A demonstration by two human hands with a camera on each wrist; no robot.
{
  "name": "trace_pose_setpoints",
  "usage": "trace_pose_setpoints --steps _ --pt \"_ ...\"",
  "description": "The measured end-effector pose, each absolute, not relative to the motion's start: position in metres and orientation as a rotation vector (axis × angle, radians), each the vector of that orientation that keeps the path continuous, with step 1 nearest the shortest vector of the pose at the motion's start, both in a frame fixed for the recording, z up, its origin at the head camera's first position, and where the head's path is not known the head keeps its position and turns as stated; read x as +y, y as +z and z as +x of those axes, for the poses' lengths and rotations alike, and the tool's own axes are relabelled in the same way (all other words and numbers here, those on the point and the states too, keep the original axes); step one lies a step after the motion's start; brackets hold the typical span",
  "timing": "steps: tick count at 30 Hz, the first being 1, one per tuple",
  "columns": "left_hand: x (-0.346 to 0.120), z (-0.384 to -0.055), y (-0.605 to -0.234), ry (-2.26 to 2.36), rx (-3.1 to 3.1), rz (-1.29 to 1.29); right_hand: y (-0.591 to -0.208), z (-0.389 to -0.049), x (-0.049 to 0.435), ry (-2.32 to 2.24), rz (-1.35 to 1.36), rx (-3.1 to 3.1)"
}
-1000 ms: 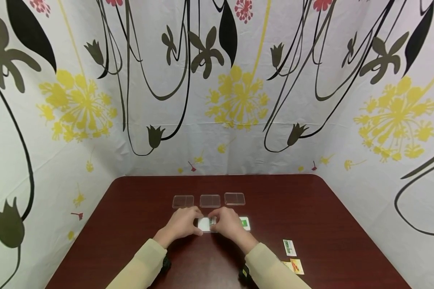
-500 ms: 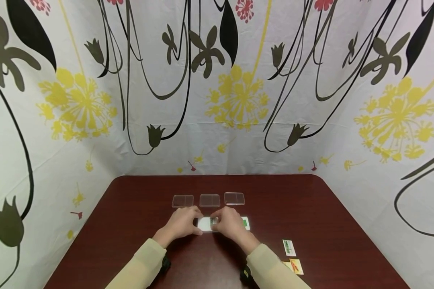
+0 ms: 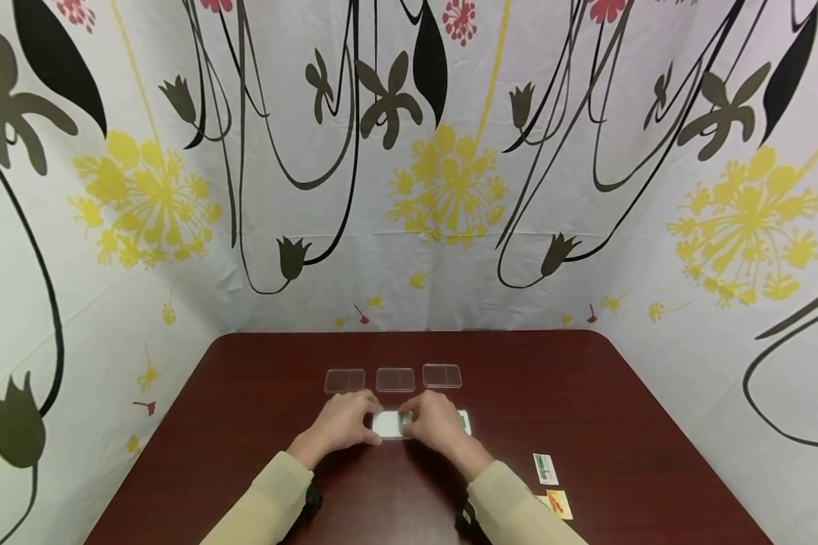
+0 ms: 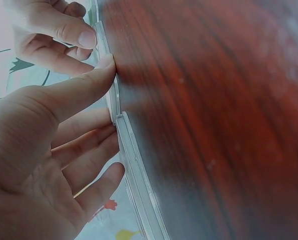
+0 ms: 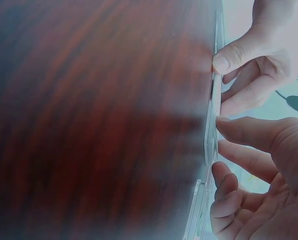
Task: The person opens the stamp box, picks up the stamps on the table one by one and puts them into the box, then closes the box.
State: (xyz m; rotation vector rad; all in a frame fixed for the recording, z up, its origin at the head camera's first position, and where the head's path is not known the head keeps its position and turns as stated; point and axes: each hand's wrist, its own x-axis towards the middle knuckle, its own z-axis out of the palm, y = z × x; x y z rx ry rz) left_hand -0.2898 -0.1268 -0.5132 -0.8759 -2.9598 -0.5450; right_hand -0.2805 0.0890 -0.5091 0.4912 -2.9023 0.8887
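In the head view, a shallow clear plastic case (image 3: 387, 425) with a white face lies flat near the table's middle. My left hand (image 3: 344, 420) grips its left end, thumb on the near edge and fingers on the far edge. Over the case's right part, my right hand (image 3: 436, 424) pinches a small printed card (image 3: 405, 418), most of which the fingers hide. A second white case with a green picture (image 3: 465, 421) shows partly from behind the right hand. The left wrist view catches my left thumb (image 4: 101, 67) against the case's thin side.
Three clear plastic trays (image 3: 395, 380) stand in a row behind the hands. A green-printed card (image 3: 545, 469) and a yellow one (image 3: 558, 503) lie to the right on the dark red table (image 3: 627, 439). Patterned cloth (image 3: 450, 288) hangs around the table.
The right hand and the small card have shifted very slightly to the right over the case. The left hand keeps its place on the left end.
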Motion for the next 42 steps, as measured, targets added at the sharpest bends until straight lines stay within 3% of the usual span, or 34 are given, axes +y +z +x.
trace_pose_setpoints --steps 23,42 --pt "-0.125 -0.291 -0.515 -0.542 -2.957 -0.896 -0.473 -0.271 0.103 1.004 0.516 -2.856" --pt "-0.126 -0.286 -0.512 -0.580 -2.944 -0.884 -0.450 -0.243 0.172 1.105 0.344 -2.811"
